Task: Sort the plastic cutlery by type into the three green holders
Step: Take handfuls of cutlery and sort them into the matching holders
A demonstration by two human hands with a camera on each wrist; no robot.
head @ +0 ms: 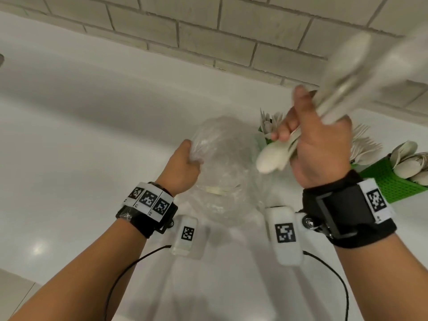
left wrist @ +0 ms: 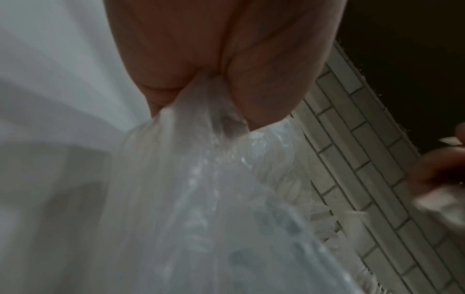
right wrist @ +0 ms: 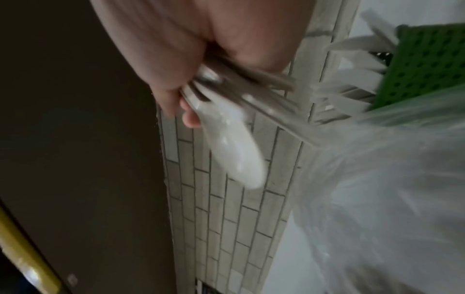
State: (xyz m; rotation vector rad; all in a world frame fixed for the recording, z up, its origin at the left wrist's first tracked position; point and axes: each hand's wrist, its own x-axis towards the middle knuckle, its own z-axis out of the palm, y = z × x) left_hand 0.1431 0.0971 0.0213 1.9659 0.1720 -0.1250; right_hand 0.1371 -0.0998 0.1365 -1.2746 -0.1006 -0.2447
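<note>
My right hand point(head: 308, 140) is raised above the counter and grips a bunch of pale plastic cutlery point(head: 275, 156); a spoon bowl sticks out at its lower left and blurred handles point(head: 361, 72) point up to the right. In the right wrist view the same cutlery point(right wrist: 231, 143) shows below the curled fingers. My left hand point(head: 185, 163) pinches the rim of a clear plastic bag point(head: 222, 167), whose gathered film point(left wrist: 201, 179) hangs below the fingers; a few pale pieces lie in it. Green holders point(head: 391, 181) with spoons and forks point(head: 363, 144) stand at the right, another point(head: 266, 128) behind my hand.
A white counter point(head: 81, 126) runs under both hands to a tiled wall point(head: 208, 35) at the back. Black cables point(head: 129, 267) trail from the wrist bands toward me. In the right wrist view a green holder point(right wrist: 427, 65) with white utensils sits close to the bag point(right wrist: 377, 189).
</note>
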